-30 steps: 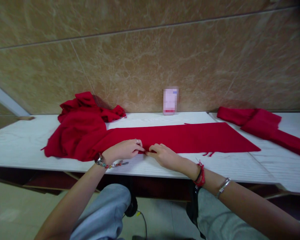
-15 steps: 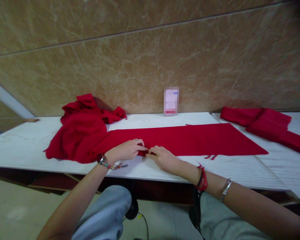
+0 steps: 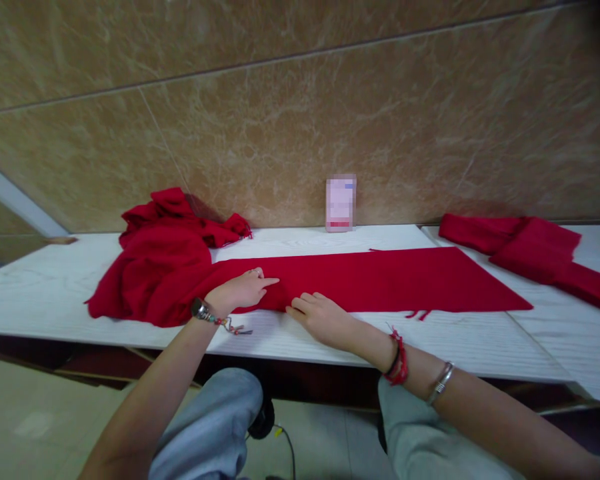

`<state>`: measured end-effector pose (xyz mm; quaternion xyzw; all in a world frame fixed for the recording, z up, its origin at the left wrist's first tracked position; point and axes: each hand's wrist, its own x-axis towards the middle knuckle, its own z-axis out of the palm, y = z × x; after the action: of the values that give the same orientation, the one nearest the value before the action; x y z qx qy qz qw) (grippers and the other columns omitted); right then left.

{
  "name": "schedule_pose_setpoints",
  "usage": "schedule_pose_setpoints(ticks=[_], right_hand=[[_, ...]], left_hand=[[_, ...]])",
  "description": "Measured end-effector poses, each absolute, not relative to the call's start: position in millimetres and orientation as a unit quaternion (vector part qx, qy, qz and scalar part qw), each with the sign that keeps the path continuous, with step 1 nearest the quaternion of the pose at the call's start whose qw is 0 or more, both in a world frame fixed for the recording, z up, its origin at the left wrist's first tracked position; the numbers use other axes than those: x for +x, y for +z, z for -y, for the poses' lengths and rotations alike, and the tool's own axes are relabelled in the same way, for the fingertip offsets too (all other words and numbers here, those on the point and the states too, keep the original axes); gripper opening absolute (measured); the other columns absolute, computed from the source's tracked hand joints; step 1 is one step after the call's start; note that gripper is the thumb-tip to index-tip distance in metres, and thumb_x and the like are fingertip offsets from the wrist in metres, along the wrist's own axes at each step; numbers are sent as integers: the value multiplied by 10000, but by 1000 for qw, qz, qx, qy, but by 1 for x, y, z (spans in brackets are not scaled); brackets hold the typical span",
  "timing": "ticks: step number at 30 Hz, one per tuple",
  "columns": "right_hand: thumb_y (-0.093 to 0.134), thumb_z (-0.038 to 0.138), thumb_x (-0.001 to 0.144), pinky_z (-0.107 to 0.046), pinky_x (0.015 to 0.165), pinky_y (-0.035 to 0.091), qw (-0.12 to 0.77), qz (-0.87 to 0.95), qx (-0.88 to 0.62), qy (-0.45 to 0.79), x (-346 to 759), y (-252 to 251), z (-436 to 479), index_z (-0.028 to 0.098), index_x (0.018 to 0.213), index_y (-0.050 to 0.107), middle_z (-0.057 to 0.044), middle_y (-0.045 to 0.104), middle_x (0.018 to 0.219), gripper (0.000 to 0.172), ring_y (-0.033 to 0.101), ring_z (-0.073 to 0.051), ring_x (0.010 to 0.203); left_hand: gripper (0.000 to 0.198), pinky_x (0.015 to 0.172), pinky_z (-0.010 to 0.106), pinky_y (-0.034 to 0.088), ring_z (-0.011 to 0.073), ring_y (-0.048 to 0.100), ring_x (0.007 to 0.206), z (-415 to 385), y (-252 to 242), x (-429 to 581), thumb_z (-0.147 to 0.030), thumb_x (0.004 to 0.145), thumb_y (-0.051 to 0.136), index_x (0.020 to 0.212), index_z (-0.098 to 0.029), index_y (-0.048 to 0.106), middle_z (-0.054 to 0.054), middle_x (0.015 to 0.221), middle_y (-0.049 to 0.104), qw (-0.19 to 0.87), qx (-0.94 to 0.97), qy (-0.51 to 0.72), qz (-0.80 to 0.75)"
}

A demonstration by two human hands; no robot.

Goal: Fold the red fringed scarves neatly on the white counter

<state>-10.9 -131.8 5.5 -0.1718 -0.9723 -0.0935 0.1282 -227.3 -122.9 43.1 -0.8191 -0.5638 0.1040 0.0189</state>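
A long red scarf [image 3: 380, 280] lies flat along the white table [image 3: 45, 287], its left part bunched in a heap [image 3: 155, 267]. My left hand [image 3: 240, 291] rests on the scarf near its near edge, fingers stretched out and pointing right. My right hand [image 3: 320, 317] lies flat beside it at the scarf's near edge, fingers apart and pressed on the cloth. Neither hand holds anything. A short fringe [image 3: 419, 314] sticks out from the near edge to the right.
Another red scarf [image 3: 525, 253], folded, lies at the far right of the table. A small pink card [image 3: 341, 203] leans against the tan marble wall behind. My knees in grey trousers are below the table edge, over a tiled floor.
Both hands were pinching the scarf's near edge together; now they have let go and lie flat on the cloth, the left hand moved slightly left and further onto the scarf.
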Motion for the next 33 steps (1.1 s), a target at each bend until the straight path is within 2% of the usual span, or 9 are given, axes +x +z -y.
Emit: schedule_pose_setpoints(ticks=[8, 12, 16, 19, 23, 26, 28, 30, 33], right_hand=[[391, 102, 880, -351, 761, 410, 120, 971, -183, -94, -5, 5, 135, 112, 1096, 550, -113, 562, 1000, 268, 490, -209, 887], [413, 98, 870, -363, 797, 404, 133, 969, -195, -73, -8, 1, 133, 122, 1108, 547, -108, 564, 997, 274, 490, -207, 912], [401, 93, 866, -358, 803, 401, 133, 967, -209, -62, -10, -2, 130, 141, 1107, 556, -102, 563, 1012, 291, 481, -206, 916], [412, 110, 865, -345, 768, 407, 130, 965, -221, -54, -11, -3, 129, 152, 1103, 560, -97, 564, 1003, 283, 477, -205, 898], [423, 116, 864, -335, 766, 403, 139, 961, -235, -48, -12, -4, 131, 161, 1091, 572, -88, 568, 1003, 275, 473, -199, 884], [416, 116, 869, -334, 758, 405, 150, 957, -245, -42, -12, -5, 132, 160, 1094, 576, -86, 572, 999, 280, 472, -202, 885], [414, 111, 867, -336, 762, 405, 154, 956, -248, -39, -12, -5, 133, 158, 1095, 577, -86, 575, 997, 285, 472, -204, 887], [415, 105, 862, -335, 763, 403, 155, 955, -251, -39, -12, -6, 133, 160, 1091, 582, -85, 578, 986, 289, 473, -205, 883], [419, 96, 854, -332, 755, 401, 157, 953, -255, -41, -12, -7, 132, 164, 1088, 584, -83, 581, 969, 294, 474, -203, 872]], left_hand=[[423, 860, 261, 388, 163, 514, 944, 119, 45, -233, -135, 839, 374, 1243, -185, 491, 88, 1083, 548, 10, -823, 106, 559], [373, 906, 257, 360, 150, 496, 1002, 120, 48, -221, -125, 851, 368, 1171, -185, 550, 75, 1112, 546, -16, -868, 56, 494], [350, 915, 252, 349, 139, 480, 1009, 119, 42, -213, -180, 879, 373, 1190, -224, 528, 53, 1102, 522, -42, -885, 26, 462], [367, 880, 301, 380, 173, 473, 1018, 112, 36, -224, -236, 900, 338, 1237, -244, 482, 73, 1123, 494, -14, -835, 39, 548], [427, 800, 434, 420, 291, 470, 1055, 103, 32, -242, -372, 905, 314, 1301, -246, 412, 158, 1206, 457, 26, -721, 75, 688], [477, 820, 521, 389, 357, 414, 1139, 102, 32, -243, -419, 907, 289, 1328, -212, 374, 208, 1290, 405, 38, -678, 88, 729], [457, 884, 502, 361, 332, 343, 1219, 104, 32, -236, -392, 912, 306, 1336, -227, 354, 180, 1365, 342, 28, -729, 71, 680], [430, 954, 458, 319, 279, 257, 1286, 106, 31, -225, -369, 917, 324, 1338, -282, 334, 107, 1428, 272, -13, -807, 57, 587], [438, 1000, 495, 239, 262, 159, 1329, 104, 27, -214, -401, 922, 304, 1353, -332, 273, 56, 1464, 195, -84, -847, 71, 520]])
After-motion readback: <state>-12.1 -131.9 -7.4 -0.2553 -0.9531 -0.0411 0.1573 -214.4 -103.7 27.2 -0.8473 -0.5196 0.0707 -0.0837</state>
